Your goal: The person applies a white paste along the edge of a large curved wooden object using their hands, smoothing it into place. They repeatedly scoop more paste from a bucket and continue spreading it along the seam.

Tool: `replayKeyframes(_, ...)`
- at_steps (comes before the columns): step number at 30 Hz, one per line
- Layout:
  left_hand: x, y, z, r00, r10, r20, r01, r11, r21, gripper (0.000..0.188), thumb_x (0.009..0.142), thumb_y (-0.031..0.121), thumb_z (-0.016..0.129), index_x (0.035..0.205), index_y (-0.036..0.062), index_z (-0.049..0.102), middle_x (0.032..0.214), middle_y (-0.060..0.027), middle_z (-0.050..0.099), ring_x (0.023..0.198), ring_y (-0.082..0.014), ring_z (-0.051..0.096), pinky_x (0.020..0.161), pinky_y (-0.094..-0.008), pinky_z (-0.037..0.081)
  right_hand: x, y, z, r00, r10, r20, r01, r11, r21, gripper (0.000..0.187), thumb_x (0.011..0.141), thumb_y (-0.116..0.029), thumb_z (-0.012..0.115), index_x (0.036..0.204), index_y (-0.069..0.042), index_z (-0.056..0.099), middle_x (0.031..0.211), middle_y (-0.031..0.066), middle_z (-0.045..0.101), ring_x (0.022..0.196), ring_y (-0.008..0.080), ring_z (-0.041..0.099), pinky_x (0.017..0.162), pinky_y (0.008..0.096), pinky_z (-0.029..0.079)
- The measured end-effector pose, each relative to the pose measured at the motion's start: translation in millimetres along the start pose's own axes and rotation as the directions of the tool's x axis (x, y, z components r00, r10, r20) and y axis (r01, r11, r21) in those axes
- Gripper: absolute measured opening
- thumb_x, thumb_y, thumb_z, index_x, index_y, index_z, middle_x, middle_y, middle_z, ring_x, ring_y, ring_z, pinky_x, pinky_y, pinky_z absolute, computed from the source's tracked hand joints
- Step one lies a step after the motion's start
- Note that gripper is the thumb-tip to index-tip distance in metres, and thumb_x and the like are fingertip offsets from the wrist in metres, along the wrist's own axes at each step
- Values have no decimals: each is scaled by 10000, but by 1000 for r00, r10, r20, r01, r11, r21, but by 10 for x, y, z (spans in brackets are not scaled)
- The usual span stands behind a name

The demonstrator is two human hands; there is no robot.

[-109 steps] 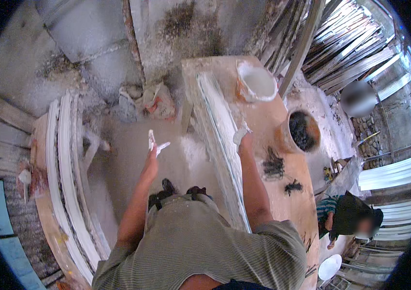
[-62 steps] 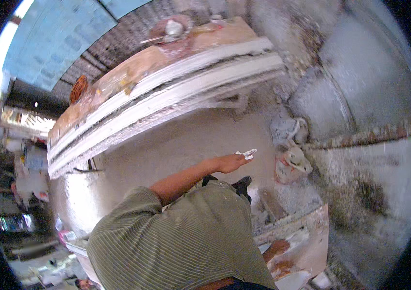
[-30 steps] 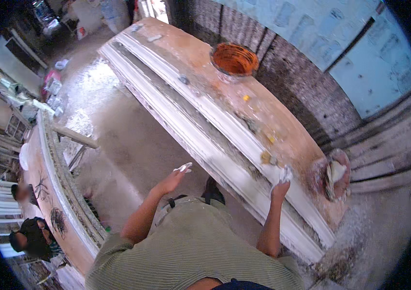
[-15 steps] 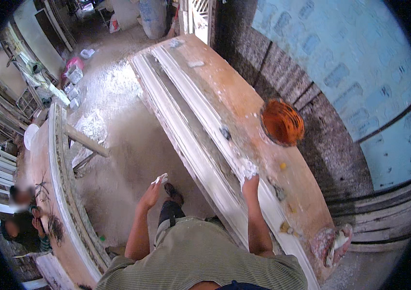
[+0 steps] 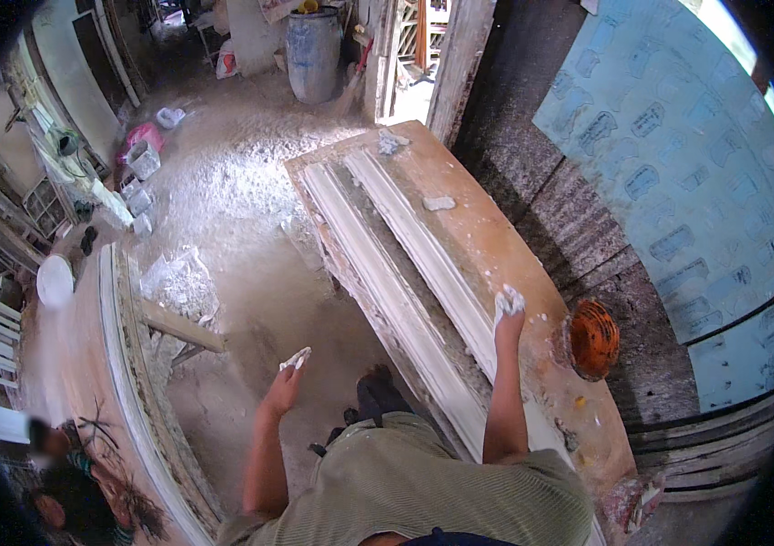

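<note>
right hand (image 5: 508,305), fingers caked in a wad of wet plaster, presses on the long white moulding (image 5: 423,273) on the counter (image 5: 505,246) at centre. left hand (image 5: 287,382) hangs free, pinching a plaster scrap. leaning harder could crack the moulding; the orange bowl (image 5: 594,338) sits close right.

Right hand (image 5: 508,305) reaches forward, left hand (image 5: 288,380) perhaps half-closed

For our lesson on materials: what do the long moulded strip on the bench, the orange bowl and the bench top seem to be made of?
Moulded strip: likely plaster, matte chalky white with crisp cast ridges. Orange bowl: probably plastic, a bright uniform colour, smeared inside. Bench top: seemingly wood, flat brownish boards dusted white.
</note>
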State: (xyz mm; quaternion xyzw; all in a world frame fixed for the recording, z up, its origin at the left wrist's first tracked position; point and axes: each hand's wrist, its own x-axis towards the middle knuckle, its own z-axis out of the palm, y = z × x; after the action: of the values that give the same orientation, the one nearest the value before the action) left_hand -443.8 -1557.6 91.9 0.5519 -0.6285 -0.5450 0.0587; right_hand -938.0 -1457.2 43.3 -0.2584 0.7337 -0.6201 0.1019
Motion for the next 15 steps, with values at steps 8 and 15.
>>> replayKeyframes(8,948,-582,-741,985,-46,-167,35,997,-69,532,1005,394,397,1383,25,460,1431,-156,457,1358,-262,377,1115,-351,270,1892,222,2602,977,-135,164,167,966,-199,265,874,-102,630,1117,1,653,1101,135,671,1028,213,628,894,326,481)
replayKeyframes(15,1683,-51,-1879,953,-270,-139,286,951,112,499,978,340,492,1405,89,433,1401,-207,459,1330,-329,401,1092,-408,321,3962,826,4652,915,-48,400,299,747,-594,294,891,-200,519,1033,38,617,1056,274,638,1030,452,580,885,498,457)
